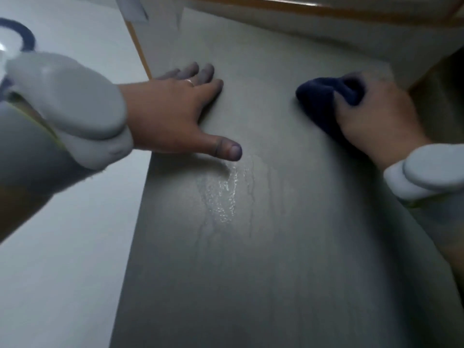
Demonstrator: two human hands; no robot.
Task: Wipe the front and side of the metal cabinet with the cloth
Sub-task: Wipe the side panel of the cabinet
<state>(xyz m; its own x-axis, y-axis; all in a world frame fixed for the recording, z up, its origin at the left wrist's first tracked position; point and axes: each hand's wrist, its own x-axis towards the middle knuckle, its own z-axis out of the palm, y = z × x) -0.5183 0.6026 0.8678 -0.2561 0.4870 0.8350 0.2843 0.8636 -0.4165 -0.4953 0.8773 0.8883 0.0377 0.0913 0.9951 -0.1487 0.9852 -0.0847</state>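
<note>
Grey cabinet (276,247); right grip (371,116) around cloth (319,99).

Left hand (173,109) flat on cabinet (251,259), right hand (371,116) gripping cloth (319,96)

Grey metal cabinet (276,259) fills frame ctr, wet streaks mid-panel; dark blue cloth (319,99) bunched, upper right.

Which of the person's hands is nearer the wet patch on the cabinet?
Left. The left hand has its thumb at the wet patch; the right hand, gripping the cloth, is farther off.
</note>
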